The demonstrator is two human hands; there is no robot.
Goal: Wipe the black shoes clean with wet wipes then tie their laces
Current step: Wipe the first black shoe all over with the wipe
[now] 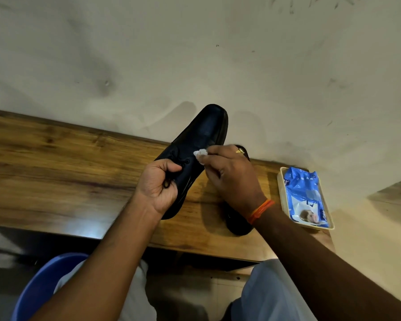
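I counted two black shoes. The first shoe (196,144) was lifted above the wooden surface (56,163), its long axis running from lower left to upper right in my view, toe pointing up and away toward the wall (195,54), heel down near the front edge of the surface. Its upper faced me, with the laces (171,174) showing near the throat. The second shoe (237,224) stood on the surface just to the right of the first, mostly hidden under the right forearm; I could see only its dark end near the front edge and a small dark bit behind the right hand, so I could not tell which way it pointed.

I saw one white wipe (200,155), crumpled, pressed against the upper of the lifted shoe beside the laces. One blue pack of wipes (305,195) lay in one pale tray (280,188) at the right end of the surface, well apart from the shoes.

My left hand (159,183) was curled closed around the lifted shoe near its opening, with the thumb across the laces. My right hand (232,174) was curled, fingertips pinching the wipe against the shoe; it wore a ring (239,150) and an orange thread band (261,210) at the wrist.

A blue chair (39,290) edge showed below at lower left.
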